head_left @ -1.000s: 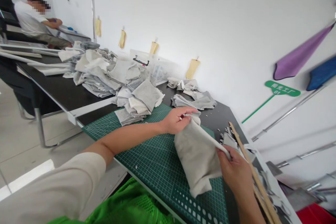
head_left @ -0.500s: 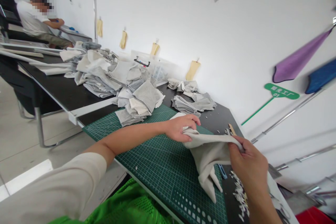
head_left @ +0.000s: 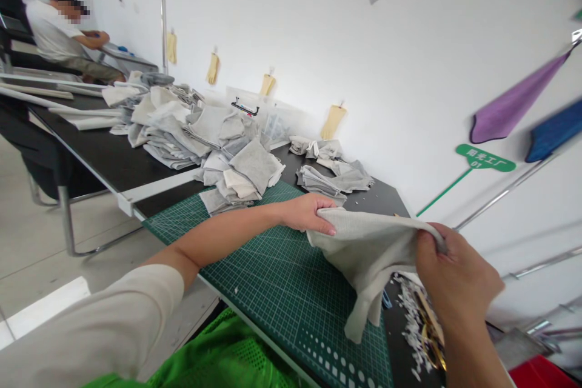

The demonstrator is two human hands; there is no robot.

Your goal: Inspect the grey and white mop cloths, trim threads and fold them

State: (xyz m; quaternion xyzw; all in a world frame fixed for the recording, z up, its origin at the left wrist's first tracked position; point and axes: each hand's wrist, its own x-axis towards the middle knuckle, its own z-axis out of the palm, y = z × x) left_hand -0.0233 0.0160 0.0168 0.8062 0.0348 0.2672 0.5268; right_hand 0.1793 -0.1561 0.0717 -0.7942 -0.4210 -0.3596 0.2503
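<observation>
A pale grey knit cloth [head_left: 364, 260] is stretched between my hands above a green cutting mat [head_left: 273, 282], its lower part hanging down towards the mat. My left hand [head_left: 307, 213] pinches its near edge, and my right hand [head_left: 457, 279] grips the far corner. Below my right hand lie white fabric scraps [head_left: 411, 321] on the black table top [head_left: 386, 200], and beside them a gold-coloured metal item [head_left: 430, 339], partly hidden by my wrist. A small blue item [head_left: 387, 299] shows under the cloth.
Heaps of folded grey cloth pieces [head_left: 227, 142] cover the table beyond the mat. A clear plastic box [head_left: 277, 121] stands against the wall. A seated person [head_left: 52, 30] works at the far end. A red bin [head_left: 541, 374] sits low at right.
My right hand has moved right and up, and the cloth is pulled wider and tauter between my hands. My left hand has shifted slightly along the edge.
</observation>
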